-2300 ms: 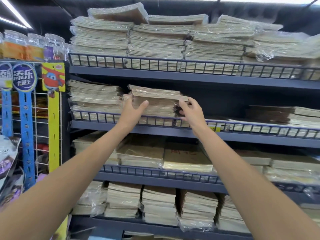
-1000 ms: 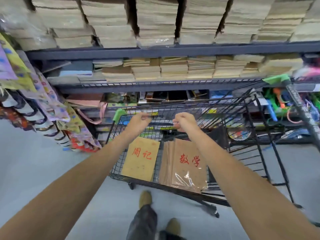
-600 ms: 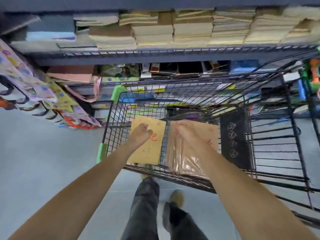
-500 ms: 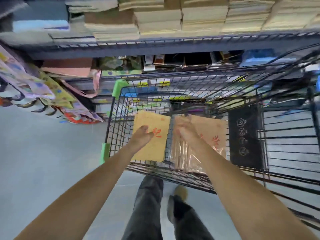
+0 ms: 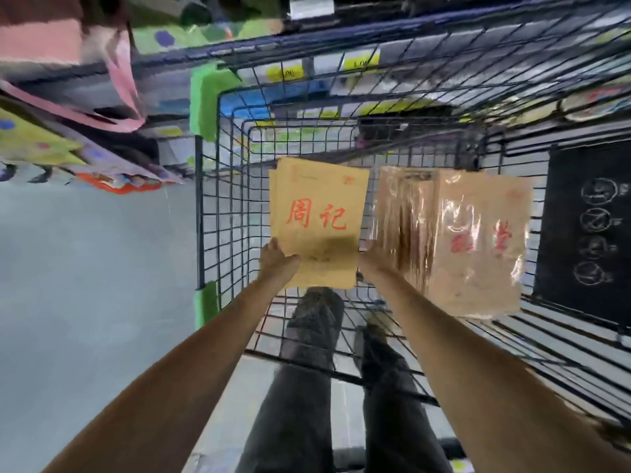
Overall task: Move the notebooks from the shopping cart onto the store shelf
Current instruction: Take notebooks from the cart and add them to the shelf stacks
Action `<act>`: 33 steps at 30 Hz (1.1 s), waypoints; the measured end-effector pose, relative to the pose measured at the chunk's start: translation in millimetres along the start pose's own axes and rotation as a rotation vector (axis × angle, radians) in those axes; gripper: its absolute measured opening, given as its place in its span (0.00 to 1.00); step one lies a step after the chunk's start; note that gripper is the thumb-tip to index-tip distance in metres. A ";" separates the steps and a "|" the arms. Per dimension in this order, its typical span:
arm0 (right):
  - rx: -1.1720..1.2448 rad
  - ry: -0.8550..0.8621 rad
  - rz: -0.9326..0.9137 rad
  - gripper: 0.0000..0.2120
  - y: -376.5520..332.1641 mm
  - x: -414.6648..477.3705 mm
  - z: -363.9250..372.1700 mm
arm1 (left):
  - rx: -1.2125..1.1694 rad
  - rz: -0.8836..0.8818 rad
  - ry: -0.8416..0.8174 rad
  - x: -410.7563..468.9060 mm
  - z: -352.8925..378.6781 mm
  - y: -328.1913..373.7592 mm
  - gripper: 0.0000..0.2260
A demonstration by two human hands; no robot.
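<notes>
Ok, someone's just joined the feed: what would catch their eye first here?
The tan notebooks with bold red characters, mid-frame inside the wire shopping cart, gripped at their lower left corner by the left hand. Just right of them is a glossy plastic-wrapped bundle, with the right hand between the two, its grip hidden. A bright green pad marks the cart's far left corner.

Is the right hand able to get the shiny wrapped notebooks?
Probably yes: the right hand sits at the left edge of the wrapped pack, with nothing between them; blur hides its fingers.
</notes>
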State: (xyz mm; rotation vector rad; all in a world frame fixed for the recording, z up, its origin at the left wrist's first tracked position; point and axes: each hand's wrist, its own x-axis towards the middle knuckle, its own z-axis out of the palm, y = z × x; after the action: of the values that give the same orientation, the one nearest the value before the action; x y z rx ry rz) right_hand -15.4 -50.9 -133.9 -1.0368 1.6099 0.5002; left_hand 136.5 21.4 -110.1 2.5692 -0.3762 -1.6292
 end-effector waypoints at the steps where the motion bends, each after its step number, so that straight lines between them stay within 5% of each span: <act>1: -0.008 0.008 0.015 0.24 0.5 0.4 2.5 | 0.007 0.017 0.014 4.9 2.5 -3.8 0.28; 7: 0.021 0.024 0.033 0.11 -1.1 8.6 20.0 | -0.016 -0.009 0.083 32.6 16.3 -16.5 0.26; 15: 0.036 0.106 0.005 0.16 -6.3 12.2 32.7 | -0.181 -0.136 0.170 44.0 9.1 -14.0 0.18; 20: 0.030 0.145 0.039 0.17 -5.8 9.3 25.9 | -0.184 -0.017 0.161 39.2 5.0 -11.6 0.08; 25: 0.037 0.113 0.028 0.07 3.0 14.3 17.8 | 0.010 0.062 0.319 33.6 4.1 -15.5 0.09; 33: 0.055 0.078 0.016 0.13 7.5 11.0 14.7 | -0.065 0.031 0.295 36.2 10.1 -21.0 0.11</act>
State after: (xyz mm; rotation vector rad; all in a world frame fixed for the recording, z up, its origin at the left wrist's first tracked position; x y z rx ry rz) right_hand -13.5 -39.6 -150.1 -1.0137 1.6930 0.4286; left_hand 145.6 33.5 -150.4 2.6827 -0.3308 -1.2042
